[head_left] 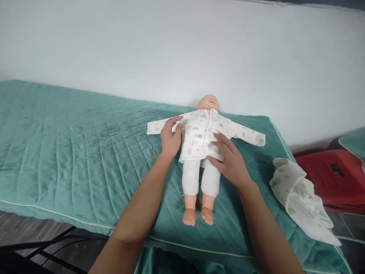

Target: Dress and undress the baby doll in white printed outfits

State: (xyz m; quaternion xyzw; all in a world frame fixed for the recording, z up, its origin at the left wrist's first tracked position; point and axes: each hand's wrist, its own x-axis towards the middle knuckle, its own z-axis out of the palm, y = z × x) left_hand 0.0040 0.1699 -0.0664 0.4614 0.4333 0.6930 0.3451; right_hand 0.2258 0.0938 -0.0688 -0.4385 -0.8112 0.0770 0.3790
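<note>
A baby doll [208, 102] lies on its back, its head close to the wall. It wears a white baby jacket [194, 131] with a small print, the sleeves spread out to both sides. White wrapping covers its legs [191, 177], and the feet are bare. At the jacket's left side, by the armpit, my left hand [171, 140] rests with thumb and fingers apart. My right hand [231, 160] lies over the jacket's lower right front, fingers spread, thumb near the hem. Neither hand visibly grips the cloth. The doll's hands do not show at the cuffs.
A quilted green cover [85, 152] spreads over the bed beneath the doll. Crumpled printed white cloth [299, 198] lies at the bed's right edge. Beyond that edge is a red plastic object [327, 171]. The white wall [128, 49] stands behind, and dark metal bars [51, 243] show lower left.
</note>
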